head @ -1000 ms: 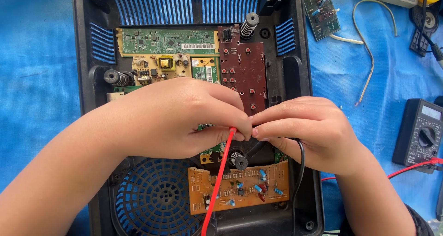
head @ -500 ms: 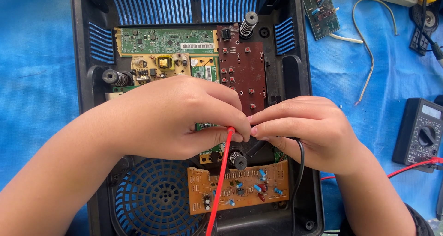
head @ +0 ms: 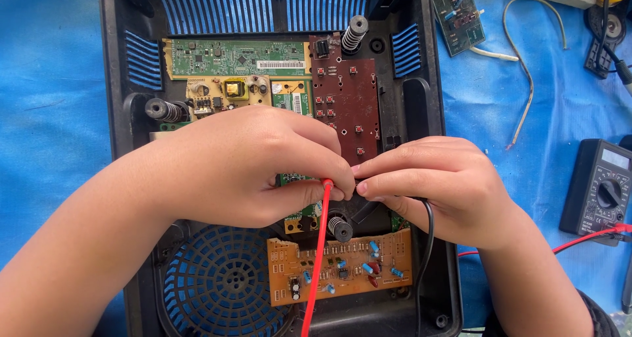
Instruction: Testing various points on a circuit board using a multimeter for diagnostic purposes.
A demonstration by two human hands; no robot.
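- Pinching was seen at the L hand [head: 253, 166]: thumb & fingers closed on the top end of the red probe lead [head: 318, 245]; lead ran straight down from the pinch, across the orange circuit board [head: 342, 268], to the bottom edge of the view.
- R hand [head: 428, 185] was held fingertip-to-fingertip w/ the L, fingers curled shut; black lead [head: 428, 238] was seen coming out from under the palm & dropping down along the casing's R side; whether it was actually gripped couldn't be told.
- Both hands were placed over the middle of the opened black appliance casing [head: 421, 106]; the spot under the fingertips was hidden.
- Inside the casing: green board [head: 237, 59] at top; brown button board [head: 345, 103] just R of centre; round blue fan grille [head: 220, 284] at lower L.
- Casing was laid on a blue cloth [head: 46, 113]; black multimeter [head: 599, 189] was set well apart at R, red wire plugged in at its lower end; small loose board [head: 457, 14] lay at upper R.
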